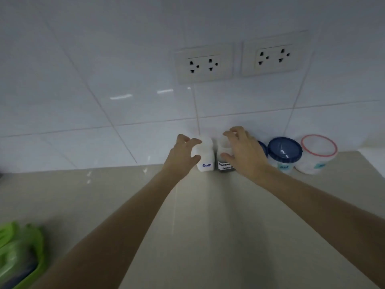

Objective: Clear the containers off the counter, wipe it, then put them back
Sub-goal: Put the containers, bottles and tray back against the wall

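White plastic, by appearance: the salt jar [205, 156] stands upright on the counter [208, 215], hard against the tiled wall [83, 113], directly below the left-hand socket plate [204, 64]. Its label reads "Salt"; white contents appear to fill most of it. Just to the right of the salt jar, touching or nearly so, stands a second jar [225, 157] with dark contents low down and a label too blurred to read.

The left hand [183, 152] is cupped at the salt jar's left side, thumb low on the front and fingers high on the shoulder; partly open, contact probable, a firm grasp not confirmed. The right hand [244, 149] is spread over the second jar, fingers curled at its top and thumb across its front, and likewise not closed tight.

Further right of the salt jar sit a blue-lidded tub [284, 155], another blue lid [263, 148] mostly hidden behind the right hand, and a red-rimmed clear tub [318, 154]. Contents of these cannot be determined.

Assessment: both jars look small, rigid and light, with smooth sides liable to slip. Grip around the mid-body, thumb opposing fingers, and lift upright in case the caps are loose. Clearing appears barely begun. A green tray [23, 253] lies well left of the salt jar, at the near edge.
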